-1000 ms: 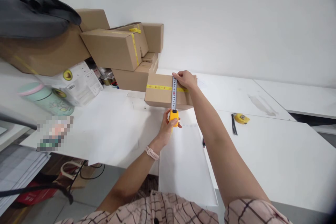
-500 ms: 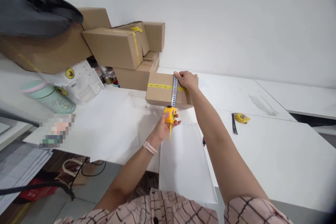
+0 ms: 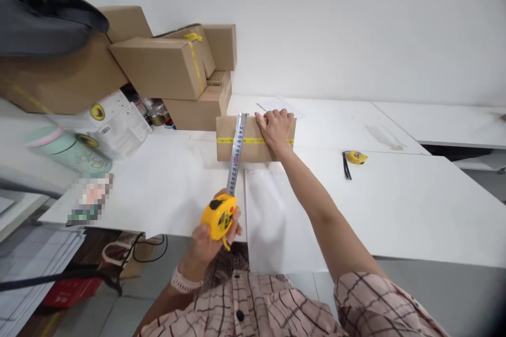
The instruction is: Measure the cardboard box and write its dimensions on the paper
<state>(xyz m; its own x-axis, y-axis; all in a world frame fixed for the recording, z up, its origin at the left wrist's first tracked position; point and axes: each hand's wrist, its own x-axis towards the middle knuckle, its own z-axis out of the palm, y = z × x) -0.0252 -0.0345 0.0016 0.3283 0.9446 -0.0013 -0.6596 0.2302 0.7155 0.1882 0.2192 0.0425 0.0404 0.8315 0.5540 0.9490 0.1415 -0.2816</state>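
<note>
My left hand (image 3: 205, 245) is wrapped around a yellow tape measure (image 3: 219, 216), held close to my body over the table's front edge. Its extended metal blade (image 3: 234, 160) slants up and away across a small cardboard box (image 3: 225, 150), the hooked end near the box's far edge. A yellow tape strip (image 3: 253, 140) crosses the box from side to side. My right hand (image 3: 274, 129) grips the box's right part, fingers bent toward the far edge, apart from the blade.
On the right lies a second yellow tape measure (image 3: 356, 157) with a black strap. White paper (image 3: 276, 221) overhangs the front edge. Stacked cartons (image 3: 154, 66), a green tumbler (image 3: 71, 150) and a white avocado-printed box (image 3: 124, 129) stand at left. A paper sheet (image 3: 282, 105) lies behind the box.
My left hand has drawn the tape measure down and left, nearer to me. My right hand has let go of the blade's end and taken hold of the box, which now shows one broad face.
</note>
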